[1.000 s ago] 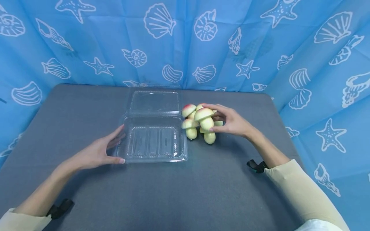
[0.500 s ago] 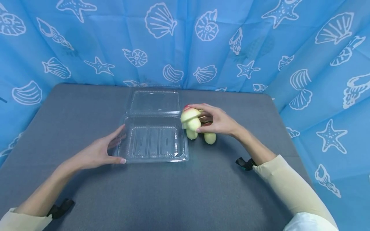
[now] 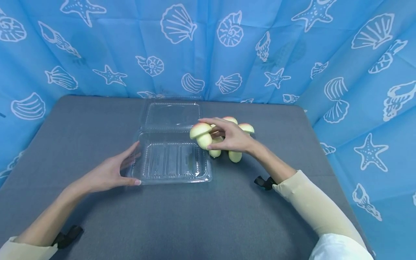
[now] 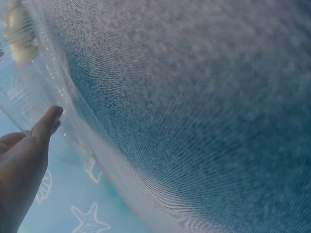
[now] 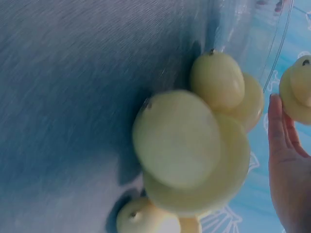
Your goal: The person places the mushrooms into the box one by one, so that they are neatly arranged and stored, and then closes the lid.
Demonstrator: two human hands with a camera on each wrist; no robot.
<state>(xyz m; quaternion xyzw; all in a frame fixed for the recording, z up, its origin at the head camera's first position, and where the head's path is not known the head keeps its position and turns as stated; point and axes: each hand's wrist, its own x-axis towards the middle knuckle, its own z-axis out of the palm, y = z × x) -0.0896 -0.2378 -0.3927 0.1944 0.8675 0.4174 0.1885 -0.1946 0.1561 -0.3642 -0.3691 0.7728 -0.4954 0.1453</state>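
My right hand (image 3: 232, 138) pinches a pale yellow mushroom figure (image 3: 200, 131) with a pink-tinged cap, between thumb and fingers. It overlaps the right rim of an open clear plastic clamshell container (image 3: 172, 177). My left hand (image 3: 108, 173) lies at the container's left side, thumb and fingers spread along the rim; in the left wrist view its straight fingers (image 4: 46, 124) meet the clear wall. Several more mushrooms (image 3: 235, 156) stand close together right of the container, partly hidden by my right hand. In the right wrist view, the held mushroom (image 5: 297, 90) is cut off at the edge.
The container's lid (image 3: 173, 115) lies folded back toward the far table edge. A grey cloth covers the table (image 3: 182, 220). Behind and to the right hangs a blue curtain (image 3: 221, 57) with white shell and starfish prints.
My right hand has carried the mushroom leftward from over the group to the container's right rim, uncovering some mushrooms behind it. The left hand stays in place.
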